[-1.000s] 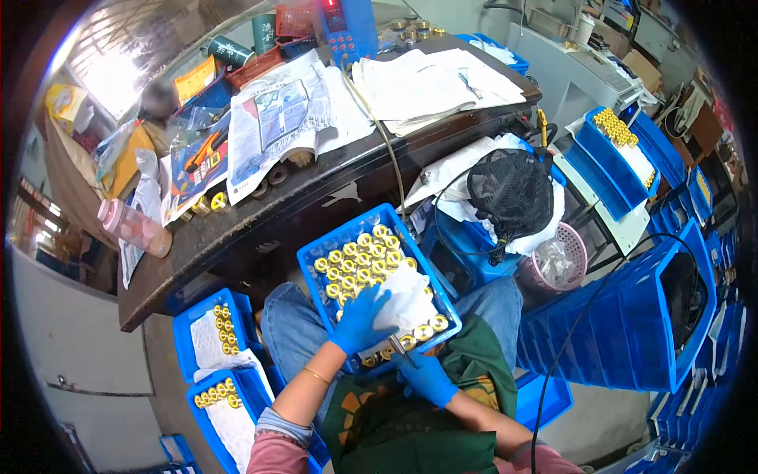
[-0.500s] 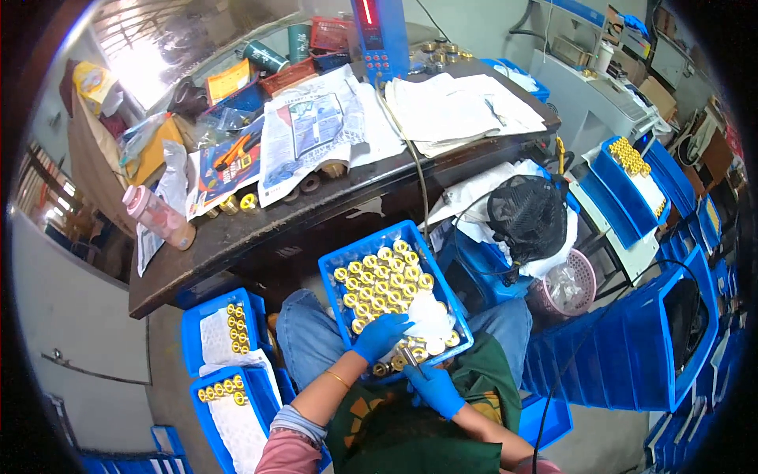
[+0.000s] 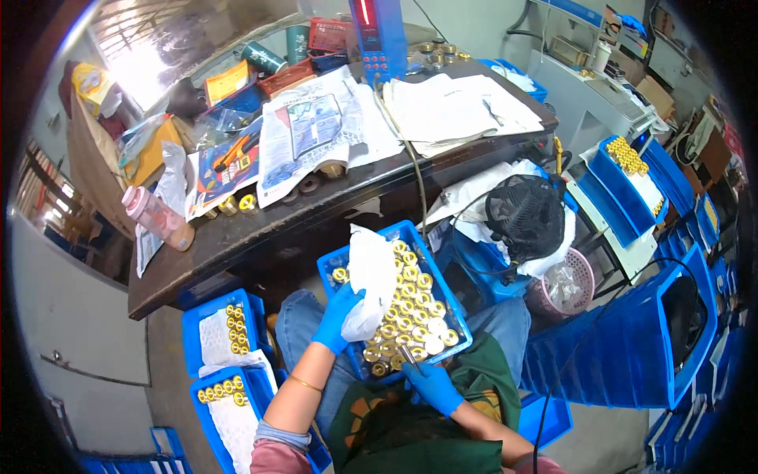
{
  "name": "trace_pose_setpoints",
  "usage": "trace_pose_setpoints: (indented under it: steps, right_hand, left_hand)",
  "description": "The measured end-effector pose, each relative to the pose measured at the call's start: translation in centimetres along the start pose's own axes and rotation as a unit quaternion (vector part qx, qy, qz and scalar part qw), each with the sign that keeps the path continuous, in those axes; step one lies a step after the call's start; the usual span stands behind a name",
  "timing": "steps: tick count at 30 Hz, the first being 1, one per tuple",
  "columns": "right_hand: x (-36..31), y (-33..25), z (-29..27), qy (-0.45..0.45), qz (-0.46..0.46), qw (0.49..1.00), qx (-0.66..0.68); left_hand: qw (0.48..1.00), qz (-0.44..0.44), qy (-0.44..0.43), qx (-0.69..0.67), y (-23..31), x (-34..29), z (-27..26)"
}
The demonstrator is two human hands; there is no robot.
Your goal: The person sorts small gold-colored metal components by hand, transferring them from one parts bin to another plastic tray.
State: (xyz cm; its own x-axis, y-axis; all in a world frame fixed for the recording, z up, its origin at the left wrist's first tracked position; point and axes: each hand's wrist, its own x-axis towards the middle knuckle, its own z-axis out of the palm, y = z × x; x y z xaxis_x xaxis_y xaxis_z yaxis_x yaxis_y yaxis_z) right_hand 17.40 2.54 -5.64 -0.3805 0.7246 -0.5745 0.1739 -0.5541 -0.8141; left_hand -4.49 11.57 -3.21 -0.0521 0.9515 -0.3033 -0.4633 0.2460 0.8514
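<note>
A blue plastic bin (image 3: 442,286) rests across my lap, filled with rows of round brass fittings (image 3: 407,291); a few near its right side show pale, silvery tops. My left hand (image 3: 338,317), in a blue glove, is closed on a crumpled white sheet (image 3: 372,272) raised over the left part of the bin, covering some fittings. I cannot tell whether it is paper or cloth. At the bin's near edge, my blue-gloved right hand (image 3: 436,389) grips a short metal cylinder (image 3: 408,355) that points toward the fittings.
A dark desk (image 3: 268,229) stands ahead, bearing papers, a pink bottle (image 3: 158,217) and a blue device with a red display (image 3: 371,39). Blue bins with brass fittings (image 3: 231,389) lie at left. A pink basket (image 3: 570,280) and stacked blue bins (image 3: 600,347) stand at right.
My left hand has moved left and lifted the white sheet off the right part of the bin, uncovering fittings there. My right hand stays nearly still with the metal cylinder.
</note>
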Motion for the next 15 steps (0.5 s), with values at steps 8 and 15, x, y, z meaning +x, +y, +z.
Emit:
trace_pose_setpoints:
  steps: [8, 15]
  right_hand:
    - [3.0, 2.2, -1.3, 0.06, -0.21, 0.963, -0.158]
    - [6.3, -0.3, -3.1, 0.001, -0.167, 0.886, -0.432]
  left_hand:
    - [0.985, -0.009, -0.138, -0.104, -8.3, -1.9, 0.5]
    - [0.989, -0.085, -0.039, -0.11, -11.2, -4.4, 0.4]
